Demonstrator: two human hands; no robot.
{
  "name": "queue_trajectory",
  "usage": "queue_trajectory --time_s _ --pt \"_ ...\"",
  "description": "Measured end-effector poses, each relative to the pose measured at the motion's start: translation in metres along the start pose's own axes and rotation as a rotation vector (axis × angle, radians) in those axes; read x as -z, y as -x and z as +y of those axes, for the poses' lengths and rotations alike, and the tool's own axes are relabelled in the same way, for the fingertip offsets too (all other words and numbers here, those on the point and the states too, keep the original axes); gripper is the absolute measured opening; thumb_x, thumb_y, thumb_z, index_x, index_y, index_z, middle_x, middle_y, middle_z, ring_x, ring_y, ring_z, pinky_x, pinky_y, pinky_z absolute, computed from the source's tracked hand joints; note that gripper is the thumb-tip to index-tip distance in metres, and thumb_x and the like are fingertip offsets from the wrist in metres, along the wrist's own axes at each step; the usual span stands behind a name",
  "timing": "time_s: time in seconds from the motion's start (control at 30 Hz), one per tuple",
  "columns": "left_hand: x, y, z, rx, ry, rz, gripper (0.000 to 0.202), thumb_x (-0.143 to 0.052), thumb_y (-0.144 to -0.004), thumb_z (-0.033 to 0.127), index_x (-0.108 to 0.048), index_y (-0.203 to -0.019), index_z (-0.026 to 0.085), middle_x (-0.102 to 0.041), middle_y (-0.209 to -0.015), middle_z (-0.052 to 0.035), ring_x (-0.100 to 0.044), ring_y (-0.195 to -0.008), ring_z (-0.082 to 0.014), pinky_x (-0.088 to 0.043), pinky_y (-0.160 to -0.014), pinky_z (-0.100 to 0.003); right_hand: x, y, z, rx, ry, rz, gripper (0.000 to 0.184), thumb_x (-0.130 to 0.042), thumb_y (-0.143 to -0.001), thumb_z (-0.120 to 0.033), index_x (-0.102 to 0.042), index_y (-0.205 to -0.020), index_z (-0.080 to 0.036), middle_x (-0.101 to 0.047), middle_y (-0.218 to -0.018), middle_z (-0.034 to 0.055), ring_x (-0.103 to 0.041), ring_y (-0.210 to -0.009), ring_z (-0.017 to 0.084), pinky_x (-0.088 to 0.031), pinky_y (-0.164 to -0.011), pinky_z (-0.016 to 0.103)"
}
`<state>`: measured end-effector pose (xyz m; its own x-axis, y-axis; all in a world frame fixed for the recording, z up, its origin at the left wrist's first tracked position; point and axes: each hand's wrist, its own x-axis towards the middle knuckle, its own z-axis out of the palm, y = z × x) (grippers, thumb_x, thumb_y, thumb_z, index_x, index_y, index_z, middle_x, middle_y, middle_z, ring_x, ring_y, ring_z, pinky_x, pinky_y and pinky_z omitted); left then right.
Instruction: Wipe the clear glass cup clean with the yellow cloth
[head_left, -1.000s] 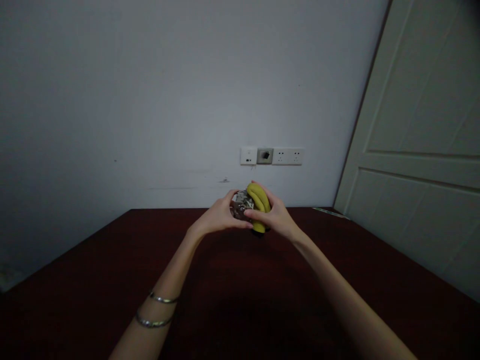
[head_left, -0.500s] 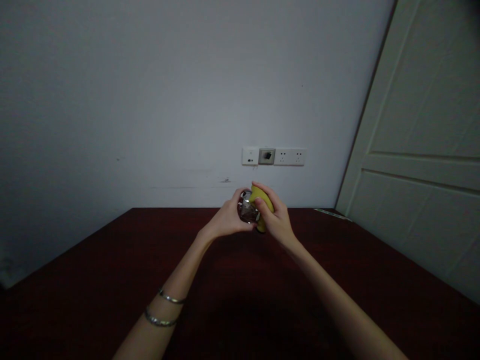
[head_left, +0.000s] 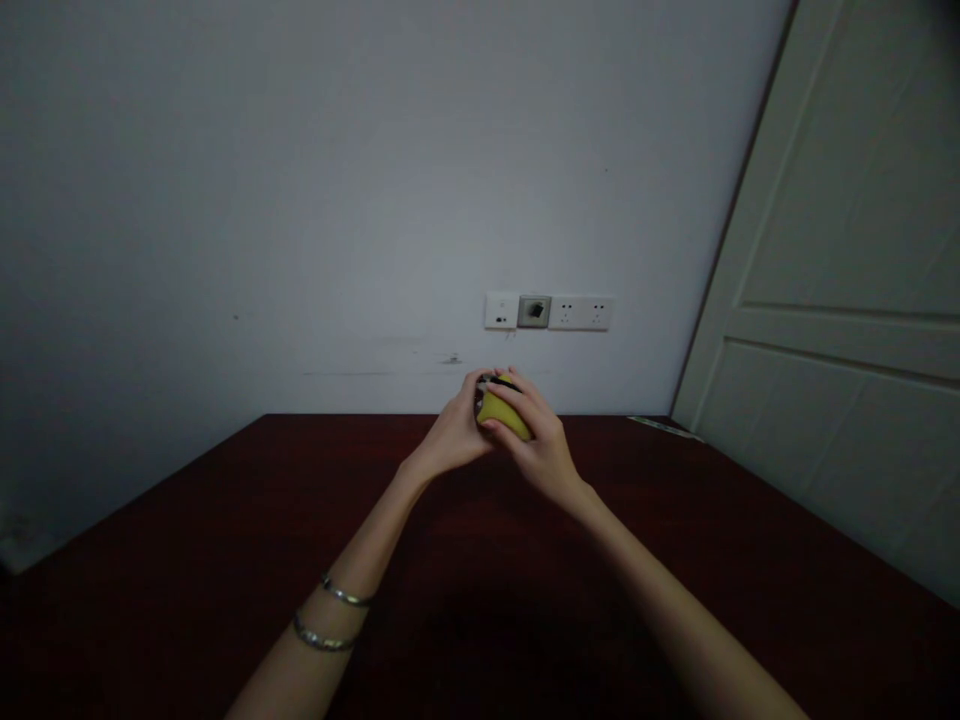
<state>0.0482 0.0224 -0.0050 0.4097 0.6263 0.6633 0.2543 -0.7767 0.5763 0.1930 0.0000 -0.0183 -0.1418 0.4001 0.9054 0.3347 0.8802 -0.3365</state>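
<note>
One pale wall (head_left: 375, 200) filled most of my remote feed, behind one dark red table (head_left: 247, 500) and left of one panelled door (head_left: 847, 250). Two bare arms reached forward over the table, their hands meeting near the middle of my view. The left hand (head_left: 454, 430) stood partly open in a curve, cupped at one glassy, dark object (head_left: 480, 393); the right hand (head_left: 544, 440), fingers bent over the top and thumb below, gripped one yellow banana-like object (head_left: 504, 416). Above and to the right of the hands, I saw one row of wall plates (head_left: 534, 311), a single grey one among the white. The yellow object sat between the two hands, pressed into the right palm's side, a dark patch near its upper end; the fingers covered too much for me to tell whether it was one fruit or several. Two silver bracelets (head_left: 324, 641) ringed the left forearm. Only a sliver of the glassy object showed, just left of the yellow one, and I could not make out its full shape.
</note>
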Motion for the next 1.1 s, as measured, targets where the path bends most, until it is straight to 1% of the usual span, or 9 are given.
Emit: queue_trajectory --time_s 0.13,0.23,0.33,0.43,0.53,0.63,0.83,0.97,1.1 --pt "0.0 0.001 0.004 0.039 -0.065 -0.025 0.079 -0.069 -0.062 0.015 -0.033 -0.132 0.02 -0.056 -0.122 -0.0114 -0.06 -0.102 -0.0232 -0.049 -0.085 -0.034 0.0 -0.006 0.001 -0.244 -0.102 0.172 0.035 -0.058 -0.084 -0.035 -0.062 -0.117 -0.022 -0.063 -0.123 0.0086 -0.058 -0.114 0.023 -0.043 -0.102 0.043" --pt "-0.001 0.001 0.008 0.05 -0.115 -0.044 0.079 -0.069 -0.061 0.015 -0.034 -0.132 0.019 -0.058 -0.118 -0.0102 -0.061 -0.098 -0.0228 -0.049 -0.084 -0.034 0.001 -0.009 0.001 -0.347 -0.147 0.203 0.036 -0.058 -0.084 -0.038 -0.063 -0.115 -0.021 -0.067 -0.117 0.0085 -0.063 -0.106 0.022 -0.048 -0.096 0.042" --pt "-0.001 0.001 0.009 0.088 -0.129 -0.055 0.081 -0.068 -0.061 0.015 -0.032 -0.133 0.02 -0.061 -0.113 -0.0092 -0.063 -0.092 -0.0224 -0.051 -0.08 -0.034 0.002 -0.007 0.0 -0.222 -0.068 0.148 0.036 -0.058 -0.084 -0.034 -0.062 -0.118 -0.022 -0.062 -0.125 0.009 -0.056 -0.117 0.023 -0.041 -0.104 0.044" --pt "0.0 0.001 0.007 0.058 -0.1 -0.029 0.076 -0.065 -0.064 0.015 -0.033 -0.133 0.022 -0.058 -0.122 -0.0104 -0.062 -0.1 -0.0235 -0.05 -0.085 -0.035 0.002 -0.002 -0.002 -0.015 0.056 0.005 0.04 -0.06 -0.084 -0.03 -0.059 -0.123 -0.025 -0.053 -0.136 0.008 -0.041 -0.133 0.024 -0.032 -0.111 0.047" --pt "0.001 0.0 0.007 0.022 -0.058 -0.014 0.074 -0.064 -0.067 0.014 -0.033 -0.133 0.021 -0.053 -0.131 -0.0119 -0.059 -0.108 -0.0235 -0.048 -0.09 -0.035 0.003 0.0 -0.004 0.057 0.092 -0.064 0.042 -0.061 -0.084 -0.029 -0.057 -0.125 -0.028 -0.05 -0.139 0.0058 -0.033 -0.138 0.024 -0.03 -0.112 0.049" --pt "0.001 -0.001 0.009 0.029 -0.043 -0.019 0.08 -0.069 -0.063 0.015 -0.033 -0.135 0.02 -0.055 -0.129 -0.0111 -0.06 -0.107 -0.0231 -0.048 -0.089 -0.033 0.003 -0.004 -0.006 -0.037 0.032 0.033 0.039 -0.061 -0.084 -0.03 -0.059 -0.123 -0.026 -0.054 -0.134 0.0076 -0.044 -0.13 0.023 -0.034 -0.11 0.046" --pt "-0.002 -0.001 0.009 0.107 -0.148 -0.03 0.087 -0.074 -0.057 0.019 -0.037 -0.135 0.018 -0.064 -0.112 -0.0105 -0.064 -0.091 -0.0226 -0.051 -0.079 -0.033 0.004 -0.012 0.001 -0.367 -0.134 0.189 0.038 -0.061 -0.082 -0.039 -0.064 -0.115 -0.02 -0.066 -0.118 0.0098 -0.062 -0.109 0.025 -0.046 -0.098 0.047" --pt "-0.003 -0.002 0.007 0.162 -0.178 -0.038 0.087 -0.074 -0.059 0.023 -0.036 -0.136 0.017 -0.068 -0.101 -0.01 -0.065 -0.08 -0.0224 -0.051 -0.07 -0.032 0.005 -0.009 0.005 -0.194 -0.008 0.117 0.038 -0.062 -0.082 -0.034 -0.062 -0.118 -0.023 -0.062 -0.125 0.0097 -0.055 -0.118 0.024 -0.041 -0.104 0.047" --pt "-0.001 -0.002 0.005 0.12 -0.19 0.01 0.069 -0.064 -0.068 0.021 -0.04 -0.132 0.021 -0.066 -0.111 -0.0097 -0.065 -0.09 -0.0244 -0.05 -0.074 -0.032 0.004 -0.002 0.005 0.037 0.102 -0.055 0.042 -0.063 -0.083 -0.03 -0.059 -0.124 -0.028 -0.053 -0.136 0.0072 -0.04 -0.134 0.024 -0.034 -0.11 0.048"
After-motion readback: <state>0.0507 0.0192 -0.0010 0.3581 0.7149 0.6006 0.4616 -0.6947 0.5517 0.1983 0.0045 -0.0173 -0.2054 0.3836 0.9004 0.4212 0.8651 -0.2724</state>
